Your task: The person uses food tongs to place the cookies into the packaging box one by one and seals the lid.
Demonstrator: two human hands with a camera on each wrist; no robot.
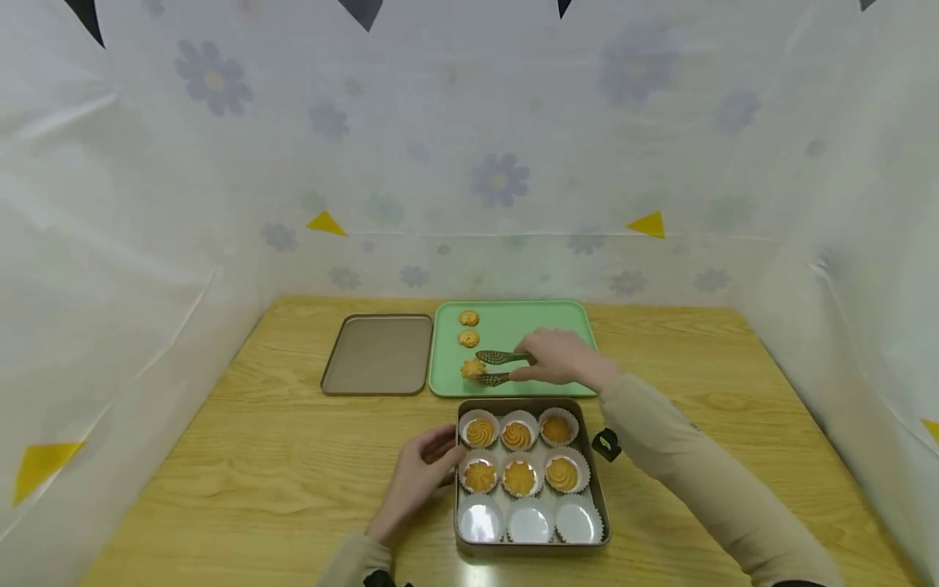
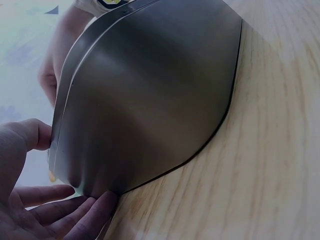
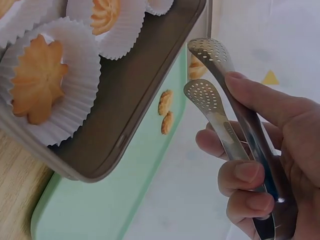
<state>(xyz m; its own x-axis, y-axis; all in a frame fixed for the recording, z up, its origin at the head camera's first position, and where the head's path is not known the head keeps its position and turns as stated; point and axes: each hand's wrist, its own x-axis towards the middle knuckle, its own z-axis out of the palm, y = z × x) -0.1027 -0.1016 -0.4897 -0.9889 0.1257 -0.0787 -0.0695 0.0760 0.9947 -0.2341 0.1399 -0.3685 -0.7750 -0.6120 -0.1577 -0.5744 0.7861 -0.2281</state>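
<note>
In the head view my right hand point(image 1: 561, 356) holds metal tongs point(image 1: 501, 357) with perforated tips over a green tray. The tongs' tips stand apart at either side of a butter cookie point(image 1: 472, 369); whether they touch it I cannot tell. Two more cookies point(image 1: 469, 338) lie behind it. A brown rectangular baking tin point(image 1: 532, 549) stands in front, with fluted paper cups in three rows. Cookies point(image 1: 519, 478) sit in the back and middle rows; the front row's cups point(image 1: 531, 522) show white bottoms. My left hand point(image 2: 55, 200) touches the tin's left side, thumb at the rim, fingers against the outer wall.
The green tray point(image 1: 528, 318) lies behind the tin on a wooden table point(image 1: 293, 473). To its left is a flat brown tray point(image 1: 377, 355) with a bare surface. A flowered white sheet point(image 1: 469, 147) hangs behind and along both sides.
</note>
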